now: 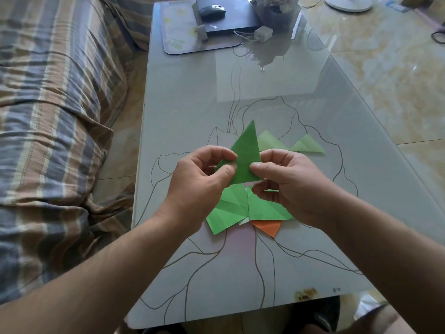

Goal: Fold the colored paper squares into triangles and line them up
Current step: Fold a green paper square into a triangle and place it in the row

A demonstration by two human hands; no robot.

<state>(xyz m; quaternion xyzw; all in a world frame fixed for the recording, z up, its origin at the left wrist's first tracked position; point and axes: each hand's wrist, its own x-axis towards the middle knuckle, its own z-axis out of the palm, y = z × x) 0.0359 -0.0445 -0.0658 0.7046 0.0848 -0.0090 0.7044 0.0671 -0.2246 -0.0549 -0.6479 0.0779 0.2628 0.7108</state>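
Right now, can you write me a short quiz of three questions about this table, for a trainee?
1. True or false: both hands pinch the green triangle.
2. How many pale triangles lie on the table beyond the hands?
3. Which colour peeks out under the green squares: A red, B orange, C blue?

Key
1. True: the left hand and the right hand each pinch an edge, above the table.
2. Two: the nearer and the farther.
3. B: the orange paper.
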